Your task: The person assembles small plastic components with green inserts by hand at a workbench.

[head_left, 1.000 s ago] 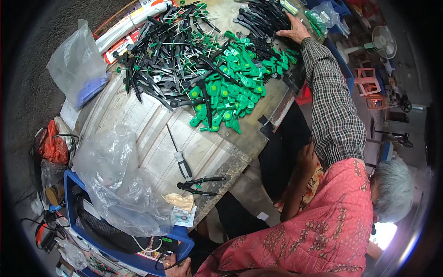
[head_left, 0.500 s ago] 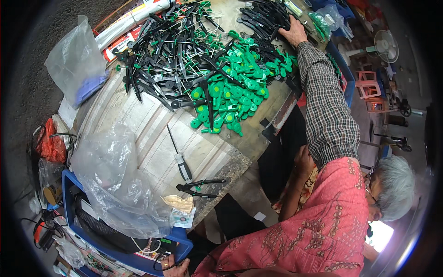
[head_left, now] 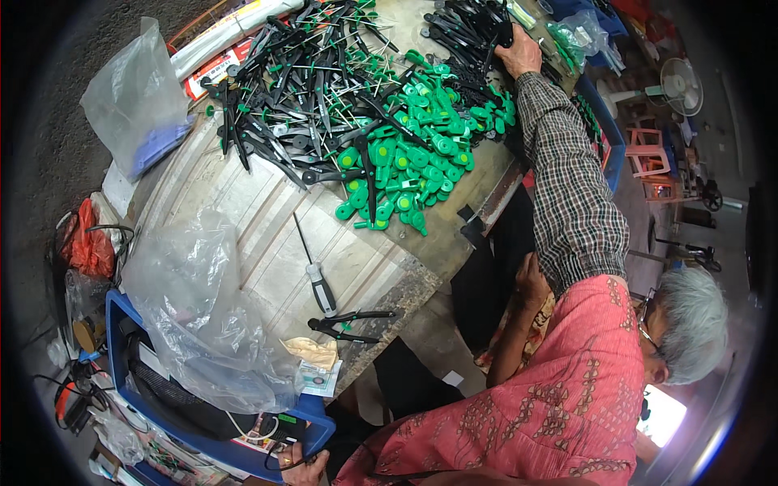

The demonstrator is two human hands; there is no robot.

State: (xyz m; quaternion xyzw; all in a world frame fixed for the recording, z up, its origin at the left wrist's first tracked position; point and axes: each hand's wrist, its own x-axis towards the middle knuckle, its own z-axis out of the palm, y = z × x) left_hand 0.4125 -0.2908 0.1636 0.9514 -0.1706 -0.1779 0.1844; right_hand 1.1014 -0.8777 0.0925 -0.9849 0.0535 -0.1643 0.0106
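At the top right my right hand (head_left: 521, 53), in a checked oversleeve, is at a heap of black handle-shaped plastic pieces (head_left: 462, 32). Its fingers are closed on a dark piece (head_left: 503, 34), partly hidden by the hand. At the bottom edge my left hand (head_left: 303, 467) curls over the rim of a blue bin (head_left: 258, 460); a dark cable passes beside it. Green plastic parts (head_left: 417, 146) lie heaped below the black pieces. To their left spreads a tangle of black plier-like tools (head_left: 300, 89) with thin metal rods and green ends.
A screwdriver (head_left: 318, 283) and one black plier-like tool (head_left: 350, 325) lie near the table's (head_left: 267, 267) front corner. A clear plastic bag (head_left: 194, 308) drapes over the blue bin. A co-worker with grey hair (head_left: 689, 324) sits at right, a bare forearm (head_left: 515, 336) low beside my arm.
My right hand has shifted slightly, and its fingers, stretched over the black pieces before, are now closed around one. My left hand stays on the bin's rim.
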